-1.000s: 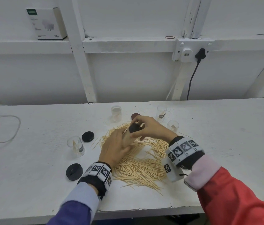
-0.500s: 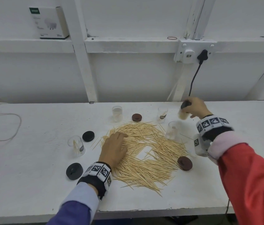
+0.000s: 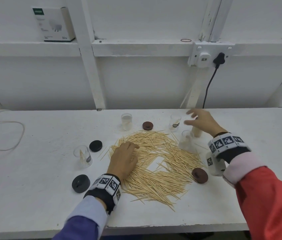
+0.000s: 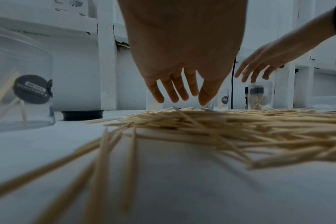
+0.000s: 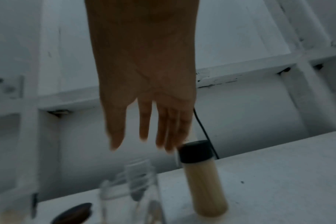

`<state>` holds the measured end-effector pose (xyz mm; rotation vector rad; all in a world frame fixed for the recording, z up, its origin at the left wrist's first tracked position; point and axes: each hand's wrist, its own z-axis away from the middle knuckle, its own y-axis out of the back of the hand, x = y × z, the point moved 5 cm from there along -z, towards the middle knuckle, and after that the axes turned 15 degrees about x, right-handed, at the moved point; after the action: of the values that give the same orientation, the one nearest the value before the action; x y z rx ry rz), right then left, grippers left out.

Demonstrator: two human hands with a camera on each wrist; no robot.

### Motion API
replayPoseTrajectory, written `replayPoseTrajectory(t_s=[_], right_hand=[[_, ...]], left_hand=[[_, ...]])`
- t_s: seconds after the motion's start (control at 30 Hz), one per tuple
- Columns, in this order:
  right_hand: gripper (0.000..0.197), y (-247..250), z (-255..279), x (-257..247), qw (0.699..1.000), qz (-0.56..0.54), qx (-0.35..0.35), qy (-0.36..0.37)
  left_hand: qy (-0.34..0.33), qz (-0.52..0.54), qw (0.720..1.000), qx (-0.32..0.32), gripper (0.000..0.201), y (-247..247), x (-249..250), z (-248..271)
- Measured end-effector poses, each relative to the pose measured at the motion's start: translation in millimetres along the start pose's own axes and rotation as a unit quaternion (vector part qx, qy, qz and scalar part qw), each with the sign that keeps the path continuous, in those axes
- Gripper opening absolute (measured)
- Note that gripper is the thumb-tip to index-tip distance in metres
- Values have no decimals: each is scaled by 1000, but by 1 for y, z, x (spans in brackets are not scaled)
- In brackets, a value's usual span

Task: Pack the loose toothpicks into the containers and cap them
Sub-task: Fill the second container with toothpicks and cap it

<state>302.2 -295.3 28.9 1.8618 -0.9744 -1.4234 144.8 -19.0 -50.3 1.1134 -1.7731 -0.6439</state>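
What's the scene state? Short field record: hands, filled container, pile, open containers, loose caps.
left hand: open, resting on toothpick pile
right hand: open, fingers spread above filled container
filled container: capped black, upright on table
open containers: four, nearly empty
loose caps: two black, two brown

The left hand (image 3: 124, 158) lies palm down, fingers (image 4: 172, 89) loosely spread and reaching forward, holding nothing; the right hand (image 3: 201, 121) is raised farther out, fingers (image 5: 144, 121) straight, splayed and empty.
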Motion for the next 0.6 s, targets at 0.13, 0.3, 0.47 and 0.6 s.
replayPoseTrajectory(t_s=[0.13,0.3,0.47,0.6], right_hand=[[48,-33,32,-12,966,72,-246,-42],[33,-26,28,-39,992,74,-101,16],[33,-26,47,-90,986,-75,-135,64],[37,-51,81,-121,950,-148,-268,66]], left_hand=[[3,0,1000,0,37,1,1,0],[6,4,1000,8,43,4,3,-1],[19,58,998,25,58,8,7,-2],[-16,99,995,25,75,10,16,-4]])
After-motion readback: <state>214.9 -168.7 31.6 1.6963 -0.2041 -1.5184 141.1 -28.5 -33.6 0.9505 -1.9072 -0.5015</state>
